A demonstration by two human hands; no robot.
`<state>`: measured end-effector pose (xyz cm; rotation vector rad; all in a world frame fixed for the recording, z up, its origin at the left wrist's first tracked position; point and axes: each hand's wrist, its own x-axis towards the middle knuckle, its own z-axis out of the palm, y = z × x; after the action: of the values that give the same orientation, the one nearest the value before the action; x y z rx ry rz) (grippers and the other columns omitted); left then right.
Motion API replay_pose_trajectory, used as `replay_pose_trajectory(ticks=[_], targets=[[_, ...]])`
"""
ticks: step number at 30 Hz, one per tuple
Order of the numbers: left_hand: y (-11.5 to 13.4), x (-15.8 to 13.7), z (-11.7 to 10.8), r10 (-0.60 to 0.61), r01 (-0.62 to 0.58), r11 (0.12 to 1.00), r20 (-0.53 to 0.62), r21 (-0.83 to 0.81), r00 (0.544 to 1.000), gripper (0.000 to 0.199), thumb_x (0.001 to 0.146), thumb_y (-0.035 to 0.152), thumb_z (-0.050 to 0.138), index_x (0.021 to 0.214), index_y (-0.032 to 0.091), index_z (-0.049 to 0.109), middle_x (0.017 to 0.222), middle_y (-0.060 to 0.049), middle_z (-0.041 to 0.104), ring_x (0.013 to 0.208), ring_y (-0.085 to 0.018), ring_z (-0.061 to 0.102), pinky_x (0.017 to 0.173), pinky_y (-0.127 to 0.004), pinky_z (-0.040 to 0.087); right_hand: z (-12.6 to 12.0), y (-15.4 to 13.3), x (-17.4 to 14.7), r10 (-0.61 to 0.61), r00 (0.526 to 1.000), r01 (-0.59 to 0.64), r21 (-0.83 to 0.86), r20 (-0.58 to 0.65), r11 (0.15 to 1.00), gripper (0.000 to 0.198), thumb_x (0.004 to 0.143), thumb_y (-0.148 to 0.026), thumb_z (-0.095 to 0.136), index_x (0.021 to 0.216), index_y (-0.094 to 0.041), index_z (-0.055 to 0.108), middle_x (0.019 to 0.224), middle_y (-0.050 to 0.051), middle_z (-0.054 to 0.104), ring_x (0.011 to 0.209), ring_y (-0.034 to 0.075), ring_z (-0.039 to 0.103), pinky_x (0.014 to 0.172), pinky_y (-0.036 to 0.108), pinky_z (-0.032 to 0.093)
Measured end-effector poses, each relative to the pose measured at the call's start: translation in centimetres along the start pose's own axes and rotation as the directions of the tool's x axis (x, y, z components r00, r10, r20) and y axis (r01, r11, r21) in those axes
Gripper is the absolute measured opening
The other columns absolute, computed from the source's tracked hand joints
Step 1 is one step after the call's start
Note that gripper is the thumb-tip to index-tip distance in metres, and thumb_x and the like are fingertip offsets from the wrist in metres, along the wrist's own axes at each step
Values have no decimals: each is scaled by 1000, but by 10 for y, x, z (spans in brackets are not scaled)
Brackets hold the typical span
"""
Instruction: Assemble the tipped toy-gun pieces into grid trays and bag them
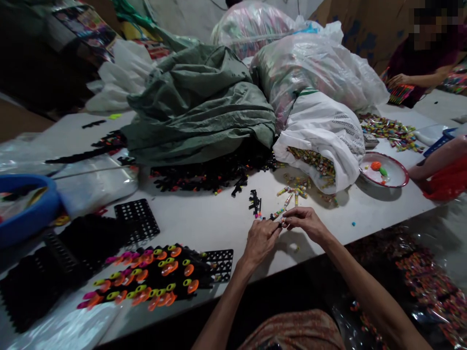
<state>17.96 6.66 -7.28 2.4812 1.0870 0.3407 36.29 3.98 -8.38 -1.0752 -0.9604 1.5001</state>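
Observation:
Above the near edge of the table my left hand [260,243] and my right hand [304,222] meet, fingertips together. Both are closed in a pinch around a small piece with white and orange on it, mostly covered by the fingers. A thin tube filled with coloured beads [279,212] shows just beyond the fingertips; whether it is held I cannot tell. Black toy guns [254,201] lie just past my left hand. More bead-filled tubes [299,190] are scattered beyond my right hand, in front of a white sack [324,126] with its mouth towards me.
A large green sack [200,107] spills black toy parts. At left are black grid trays [136,221], one bearing rows of orange-and-yellow pieces [146,277], and a blue basin [27,182]. A red-rimmed plate [399,183] stands at right. Another person [426,63] sits at far right.

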Motion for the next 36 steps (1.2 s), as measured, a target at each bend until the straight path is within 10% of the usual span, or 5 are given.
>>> replay_pose_trajectory(ticks=[18,24,30,33,36], targets=[[-12,-20,7,41,-7,972,143,-235,989,31,93,30,41,72,18,61,70,0,62,69,-13,52,71,-27,33,-6,0,-4,54,940,83,-378,338,922,20,73,-30,68,83,-13,74,71,4,67,62,12,60,59,22,48],[-26,-8,-3,-94,94,994,-4,-53,996,27,93,34,39,104,25,63,98,-3,65,94,-19,56,80,-31,37,-32,-6,33,-93,978,201,-741,185,641,27,82,-27,57,104,-16,69,102,9,67,88,18,61,73,26,46],[-52,71,2,-563,614,773,-271,160,781,31,85,39,50,102,16,60,109,-16,59,109,-32,50,91,-44,36,-27,-10,72,-27,998,63,-998,63,-3,24,85,-18,47,95,-19,69,115,11,58,99,24,57,77,33,44],[-60,96,9,-573,620,771,-266,144,775,25,80,30,56,100,15,59,111,-16,59,110,-32,50,91,-43,37,-18,-3,80,-47,990,127,-990,130,-55,23,86,-20,46,96,-19,66,114,11,57,102,24,53,79,33,42],[-56,95,12,-548,585,801,-238,128,802,24,81,23,54,105,18,57,102,-10,64,101,-26,57,83,-34,40,-21,-5,84,-183,980,96,-989,74,115,20,86,-19,46,96,-18,63,104,9,60,96,21,54,78,31,40]])
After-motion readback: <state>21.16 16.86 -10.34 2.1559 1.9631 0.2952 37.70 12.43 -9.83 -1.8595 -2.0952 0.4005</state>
